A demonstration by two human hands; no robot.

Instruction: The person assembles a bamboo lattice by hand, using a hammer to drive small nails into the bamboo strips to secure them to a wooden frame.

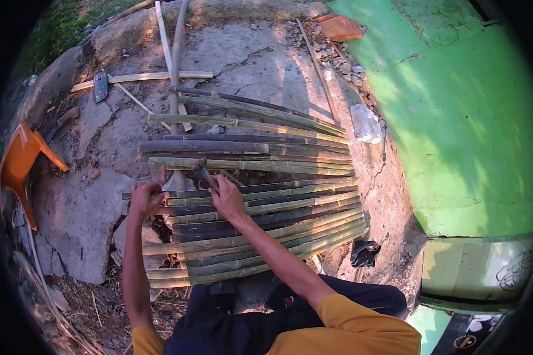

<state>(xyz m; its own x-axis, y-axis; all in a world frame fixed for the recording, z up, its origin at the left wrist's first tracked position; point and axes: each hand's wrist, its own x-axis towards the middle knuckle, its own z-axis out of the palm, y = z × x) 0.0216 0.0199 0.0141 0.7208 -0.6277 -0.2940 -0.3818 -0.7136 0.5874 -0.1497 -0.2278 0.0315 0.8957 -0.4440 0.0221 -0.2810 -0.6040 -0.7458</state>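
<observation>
My right hand (228,199) is closed around a hammer (206,176), whose small dark head is raised over the bamboo slats. Fingers pinched together, my left hand (144,201) is at the left end of a dark bamboo slat (195,193); anything between the fingertips is too small to make out. Several split bamboo slats (266,229), some dark and some pale green, lie side by side in front of me. A farther group of bamboo slats (249,148) spreads beyond a gap. Under their left ends runs a long pole (175,65).
An orange plastic chair (19,163) lies at the left. Near the far wooden strips (145,77) is a dark blue device (100,87). Clear plastic (366,123) and a black plastic bag (365,253) are by the green wall (462,136). The concrete ground (80,219) is cracked.
</observation>
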